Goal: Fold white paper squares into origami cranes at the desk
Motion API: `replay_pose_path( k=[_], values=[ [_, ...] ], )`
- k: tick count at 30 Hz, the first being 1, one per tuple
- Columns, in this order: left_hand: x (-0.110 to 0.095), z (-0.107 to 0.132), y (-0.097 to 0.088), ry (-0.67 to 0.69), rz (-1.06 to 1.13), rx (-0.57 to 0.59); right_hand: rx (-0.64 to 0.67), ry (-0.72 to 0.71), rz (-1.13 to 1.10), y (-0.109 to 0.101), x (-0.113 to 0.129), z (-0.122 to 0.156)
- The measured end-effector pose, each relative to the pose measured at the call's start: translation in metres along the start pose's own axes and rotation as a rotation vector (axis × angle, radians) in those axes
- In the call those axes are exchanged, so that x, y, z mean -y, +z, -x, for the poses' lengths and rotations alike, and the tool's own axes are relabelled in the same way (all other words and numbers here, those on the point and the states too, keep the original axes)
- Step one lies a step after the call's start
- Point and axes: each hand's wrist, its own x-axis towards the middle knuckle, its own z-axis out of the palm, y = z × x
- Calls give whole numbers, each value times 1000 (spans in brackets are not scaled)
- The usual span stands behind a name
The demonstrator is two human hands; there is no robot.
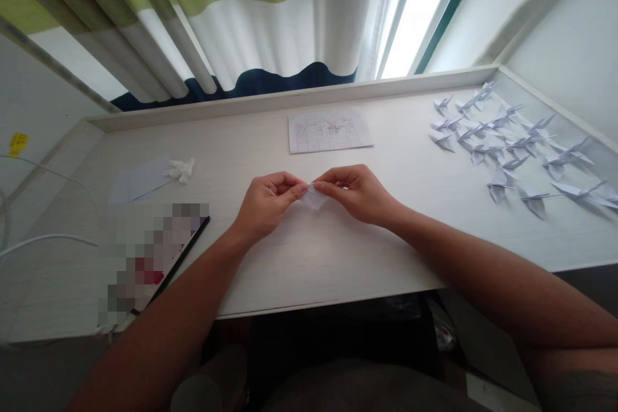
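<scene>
Head view: hands (267, 205), paper (315, 198) inside desk edges (333, 300)

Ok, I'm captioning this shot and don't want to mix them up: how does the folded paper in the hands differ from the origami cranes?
The folded paper is pinched between the left hand and right hand; the origami cranes rest on the desk, unheld.
The folded paper shows a compact shape; the origami cranes have spread wings and pointed ends.
Both are white.
</scene>
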Motion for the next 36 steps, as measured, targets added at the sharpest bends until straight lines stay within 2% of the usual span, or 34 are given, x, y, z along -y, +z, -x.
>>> replay_pose_path(
  k=[6,8,13,21,23,25,29,32,36],
  values=[
    [5,-3,0,-16,17,-16,-4,-226,187,0,-7,1],
    [4,-3,0,-2,36,-1,-13,-254,217,0,-8,1],
    [0,0,3,-13,113,100,-57,-191,194,0,-8,-1],
    [9,-2,9,-76,162,97,-46,53,126,3,-12,-5],
    [9,-2,11,-106,196,85,-113,-16,219,4,-15,-4],
    [9,-2,12,-135,221,63,-165,-186,390,5,-17,-3],
    [8,-3,12,-165,250,-3,-72,-515,714,8,-15,1],
    [9,-5,10,-178,244,-47,-1,-601,791,8,-11,4],
    [8,-6,8,-204,274,-61,27,-676,838,7,-6,6]
  ],
)
